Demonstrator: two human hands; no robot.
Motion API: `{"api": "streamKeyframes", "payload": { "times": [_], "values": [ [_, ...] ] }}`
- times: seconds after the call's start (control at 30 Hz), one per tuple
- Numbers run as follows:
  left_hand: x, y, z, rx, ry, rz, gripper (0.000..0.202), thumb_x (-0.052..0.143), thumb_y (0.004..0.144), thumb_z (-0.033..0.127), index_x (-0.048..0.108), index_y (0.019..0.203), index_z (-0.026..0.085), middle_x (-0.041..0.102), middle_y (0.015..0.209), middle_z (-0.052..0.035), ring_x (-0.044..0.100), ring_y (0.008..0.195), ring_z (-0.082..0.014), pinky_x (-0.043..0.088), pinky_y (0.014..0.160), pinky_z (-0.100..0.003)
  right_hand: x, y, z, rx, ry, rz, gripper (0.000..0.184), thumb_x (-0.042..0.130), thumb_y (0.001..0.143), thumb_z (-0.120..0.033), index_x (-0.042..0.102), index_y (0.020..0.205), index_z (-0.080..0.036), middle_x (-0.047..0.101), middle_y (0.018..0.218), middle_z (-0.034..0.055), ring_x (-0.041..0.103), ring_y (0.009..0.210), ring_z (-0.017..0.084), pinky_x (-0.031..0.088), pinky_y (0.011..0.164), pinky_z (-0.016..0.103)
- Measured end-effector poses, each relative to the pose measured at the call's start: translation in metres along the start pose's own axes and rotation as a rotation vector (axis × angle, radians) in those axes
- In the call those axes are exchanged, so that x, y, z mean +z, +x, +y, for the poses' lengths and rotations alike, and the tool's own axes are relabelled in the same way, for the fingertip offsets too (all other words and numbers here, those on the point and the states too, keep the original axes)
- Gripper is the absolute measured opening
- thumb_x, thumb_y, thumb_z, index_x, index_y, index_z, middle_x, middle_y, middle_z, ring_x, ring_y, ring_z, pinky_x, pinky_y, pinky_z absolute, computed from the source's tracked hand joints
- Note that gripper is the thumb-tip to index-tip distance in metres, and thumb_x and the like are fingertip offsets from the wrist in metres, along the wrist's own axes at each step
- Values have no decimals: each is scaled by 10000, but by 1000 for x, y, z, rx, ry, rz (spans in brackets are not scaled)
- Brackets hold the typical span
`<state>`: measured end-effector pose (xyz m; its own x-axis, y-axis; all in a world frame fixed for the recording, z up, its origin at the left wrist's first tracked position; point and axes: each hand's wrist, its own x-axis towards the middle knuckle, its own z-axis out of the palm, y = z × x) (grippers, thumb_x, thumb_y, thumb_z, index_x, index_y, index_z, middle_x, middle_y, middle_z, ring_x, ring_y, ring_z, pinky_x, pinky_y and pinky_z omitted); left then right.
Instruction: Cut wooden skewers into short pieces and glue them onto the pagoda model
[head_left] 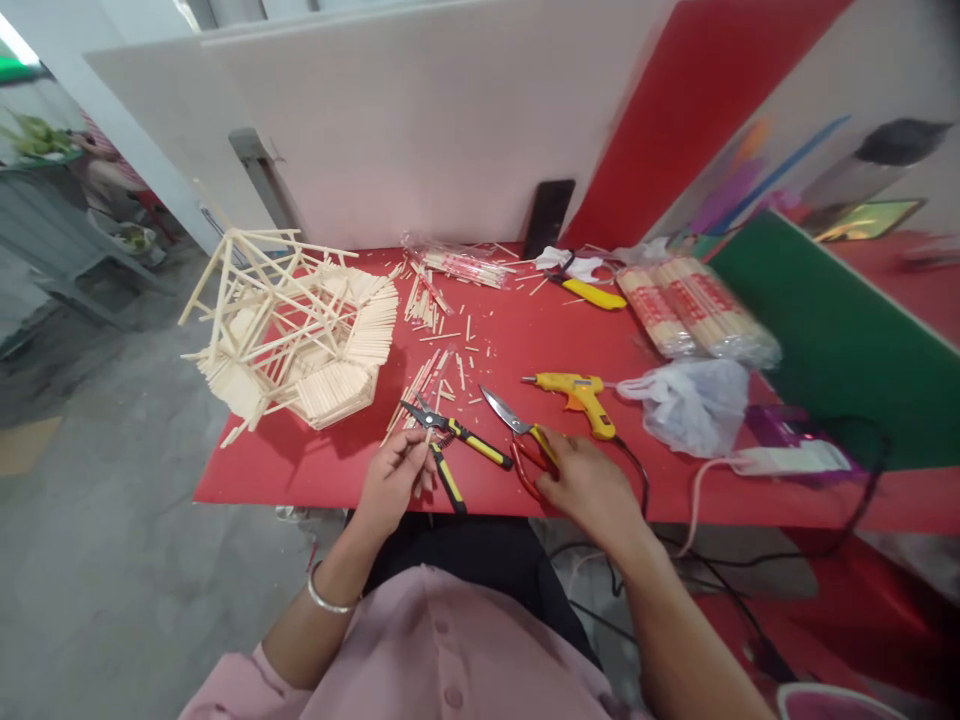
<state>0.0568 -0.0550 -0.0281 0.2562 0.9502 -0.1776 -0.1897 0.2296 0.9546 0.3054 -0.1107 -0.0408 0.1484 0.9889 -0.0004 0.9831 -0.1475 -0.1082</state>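
Observation:
My left hand (pixel 396 477) pinches a thin wooden stick (pixel 430 433) near the table's front edge, just beside black-and-yellow pliers (pixel 450 445) lying on the red table (pixel 300 470). My right hand (pixel 583 482) closes around the red handles of a pair of scissors (pixel 517 430) whose blades point up and left. A yellow glue gun (pixel 577 395) lies just beyond the right hand. A house-like model of wooden sticks (pixel 296 330) stands on the table's left end.
Cut stick pieces (pixel 439 345) litter the middle. Wrapped stick bundles (pixel 694 310), a yellow knife (pixel 592 293), a crumpled plastic bag (pixel 690 400), a phone (pixel 547 215) against the white wall, a green board (pixel 840 340) and black cables (pixel 750 560) at right.

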Motion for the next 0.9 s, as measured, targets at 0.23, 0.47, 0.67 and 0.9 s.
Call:
{"api": "streamKeyframes", "payload": {
  "times": [0.23,0.47,0.67,0.9],
  "values": [
    [8,2,8,0,30,32,347,730,750,477,589,826,170,629,652,18,550,456,-78,422,428,-185,-4,-1,3,-4,310,140,645,598,812,-431,486,1375,-137,698,993,126,651,887,271,506,737,363],
    [13,1,10,99,141,-28,272,664,829,438,642,874,171,607,595,22,546,460,-91,448,480,-209,-23,-22,-45,-294,639,146,607,692,789,-457,521,1297,-173,626,1082,123,603,997,266,506,871,394],
    [13,-4,15,138,173,40,212,709,783,379,659,858,186,622,590,14,536,453,-107,426,463,-218,-30,-20,-64,-282,620,-29,516,594,874,-447,519,1331,-221,615,1052,118,617,962,268,531,821,409],
    [4,-6,12,183,327,4,163,632,852,329,703,877,184,614,606,3,531,519,-117,446,553,-230,-26,-21,-67,-313,651,-84,554,546,905,-447,456,1396,-208,612,1155,134,606,1044,267,520,896,433]
  ]
}}
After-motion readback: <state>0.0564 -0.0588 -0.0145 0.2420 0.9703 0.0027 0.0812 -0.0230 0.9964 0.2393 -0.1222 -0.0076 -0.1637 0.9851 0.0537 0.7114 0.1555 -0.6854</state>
